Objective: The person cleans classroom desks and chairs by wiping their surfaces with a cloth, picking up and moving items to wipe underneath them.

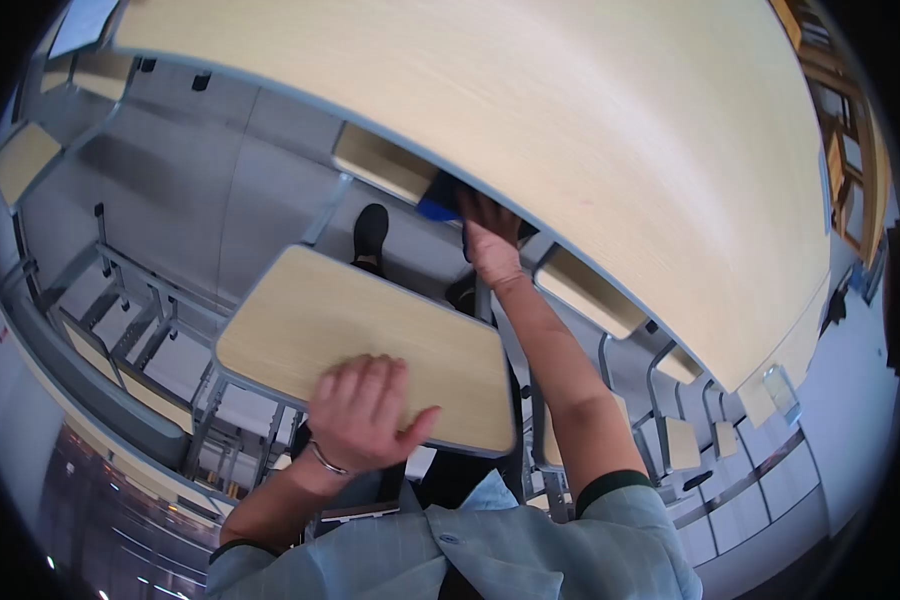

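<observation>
My left hand (pixel 362 410) lies flat on a small wooden-topped seat (pixel 370 325) with a grey edge, its fingers stretched out and nothing held. A bracelet circles that wrist. My right hand (pixel 491 235) reaches under the edge of the long pale tabletop (pixel 530 110), beside an open compartment (pixel 380 163). Dark blue cloth-like material (pixel 437 197) shows next to its fingers; the fingertips are in shadow, so the grip on it is unclear.
Another compartment (pixel 588 290) hangs under the tabletop to the right. Grey metal-framed seats (pixel 682 443) stand beyond it. At the left are a grey frame (pixel 120 400) and another small seat (pixel 26 163). A dark shoe (pixel 371 232) is on the floor.
</observation>
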A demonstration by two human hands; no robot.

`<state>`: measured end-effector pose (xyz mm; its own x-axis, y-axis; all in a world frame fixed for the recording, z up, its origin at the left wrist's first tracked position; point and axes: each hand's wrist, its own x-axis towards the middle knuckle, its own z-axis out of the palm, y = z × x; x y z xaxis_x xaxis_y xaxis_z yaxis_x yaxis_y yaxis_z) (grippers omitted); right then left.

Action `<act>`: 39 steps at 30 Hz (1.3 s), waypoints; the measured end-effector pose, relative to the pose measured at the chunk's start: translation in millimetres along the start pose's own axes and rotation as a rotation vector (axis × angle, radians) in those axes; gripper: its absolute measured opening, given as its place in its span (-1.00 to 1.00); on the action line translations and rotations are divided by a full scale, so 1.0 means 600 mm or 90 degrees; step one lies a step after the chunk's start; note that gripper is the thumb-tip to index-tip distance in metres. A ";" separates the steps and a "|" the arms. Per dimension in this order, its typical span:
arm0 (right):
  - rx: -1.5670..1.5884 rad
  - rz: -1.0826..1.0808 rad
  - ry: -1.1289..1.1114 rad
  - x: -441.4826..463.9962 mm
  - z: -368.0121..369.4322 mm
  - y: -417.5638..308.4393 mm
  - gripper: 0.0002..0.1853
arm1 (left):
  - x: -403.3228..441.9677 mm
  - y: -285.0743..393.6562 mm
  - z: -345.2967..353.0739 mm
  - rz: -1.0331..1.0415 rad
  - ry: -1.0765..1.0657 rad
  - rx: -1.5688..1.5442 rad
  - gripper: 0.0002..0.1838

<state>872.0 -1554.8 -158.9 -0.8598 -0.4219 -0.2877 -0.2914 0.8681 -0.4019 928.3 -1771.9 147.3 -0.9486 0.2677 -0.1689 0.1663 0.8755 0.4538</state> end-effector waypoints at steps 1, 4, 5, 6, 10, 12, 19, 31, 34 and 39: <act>-0.092 -0.092 0.018 0.020 -0.007 -0.036 -0.33 | -0.001 -0.002 0.000 0.005 0.004 -0.014 -0.42; -0.071 -0.221 0.022 0.130 -0.002 -0.089 -0.27 | 0.000 -0.010 0.004 0.010 0.023 -0.027 -0.41; -0.071 -0.243 0.027 0.175 -0.002 -0.096 -0.29 | 0.000 -0.007 0.002 0.003 0.020 -0.023 -0.41; -0.080 -0.250 0.035 0.215 0.001 -0.095 -0.31 | 0.000 -0.007 0.001 0.002 0.017 -0.022 -0.41; -0.125 -0.164 0.089 0.269 -0.028 0.024 -0.36 | -0.001 -0.010 0.003 -0.011 0.023 -0.024 -0.42; -0.154 -0.077 0.104 0.239 -0.054 0.120 -0.39 | 0.002 -0.011 0.001 -0.022 0.017 -0.022 -0.43; -0.127 0.273 0.095 0.011 -0.037 0.205 -0.45 | 0.013 0.003 0.002 -0.085 0.009 -0.014 -0.49; 0.402 0.234 -0.414 -0.081 -0.139 -0.021 -0.38 | -0.005 -0.022 0.027 -0.052 0.042 0.062 -0.77; 0.566 0.170 -0.353 -0.191 -0.320 0.004 -0.38 | -0.007 -0.022 0.028 -0.100 0.008 0.074 -0.78; 1.023 0.202 -0.181 -0.423 -0.471 0.087 -0.33 | 0.012 -0.021 0.035 -0.027 0.004 0.167 -0.63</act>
<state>956.3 -1328.1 138.9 -0.6450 -0.4812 -0.5937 0.7244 -0.1378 -0.6754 924.9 -1772.6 122.1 -0.9578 0.2267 -0.1768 0.1895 0.9603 0.2045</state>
